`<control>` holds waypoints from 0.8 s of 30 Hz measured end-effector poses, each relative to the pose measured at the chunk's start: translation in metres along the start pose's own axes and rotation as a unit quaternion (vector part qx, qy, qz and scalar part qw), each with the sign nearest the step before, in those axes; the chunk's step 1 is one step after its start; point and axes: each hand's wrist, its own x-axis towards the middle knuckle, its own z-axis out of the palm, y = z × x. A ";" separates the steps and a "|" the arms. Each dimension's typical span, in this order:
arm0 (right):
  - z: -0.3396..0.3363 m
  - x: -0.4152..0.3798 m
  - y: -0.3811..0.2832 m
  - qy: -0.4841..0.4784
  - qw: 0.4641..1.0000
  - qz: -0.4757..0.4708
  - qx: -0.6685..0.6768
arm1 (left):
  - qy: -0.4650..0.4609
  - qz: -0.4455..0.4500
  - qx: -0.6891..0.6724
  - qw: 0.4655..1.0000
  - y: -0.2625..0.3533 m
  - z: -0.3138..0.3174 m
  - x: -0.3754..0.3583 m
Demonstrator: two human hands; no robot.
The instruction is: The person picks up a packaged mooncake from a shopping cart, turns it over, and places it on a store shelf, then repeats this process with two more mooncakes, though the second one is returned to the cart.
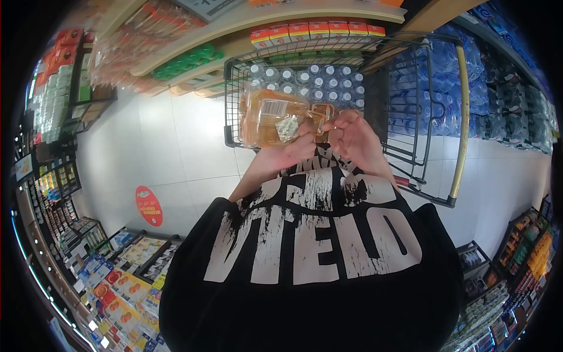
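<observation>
A large see-through package (264,120) with amber contents, a barcode and a pale label lies tilted above the cart. My left hand (300,149) is closed on its near right side, fingers at the label. At the package's narrower right end, a smaller amber part (322,114) shows between my two hands. My right hand (356,136) is raised beside that end with its fingers curled into a pinch; I cannot tell what they hold. Behind the package, clear bottles with white caps (318,82) stand in rows in the wire shopping cart (233,100).
The cart's yellow handle bar (461,117) is at the right. Blue-wrapped bottle packs (437,76) are stacked behind it. A wooden shelf (275,24) with red and yellow boxes (299,31) runs along the back. A round red sticker (149,206) marks the tiled floor (170,132).
</observation>
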 end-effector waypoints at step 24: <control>-0.004 0.005 0.003 -0.031 0.997 0.006 0.066 | 0.107 -0.029 -0.105 0.988 -0.007 -0.004 -0.001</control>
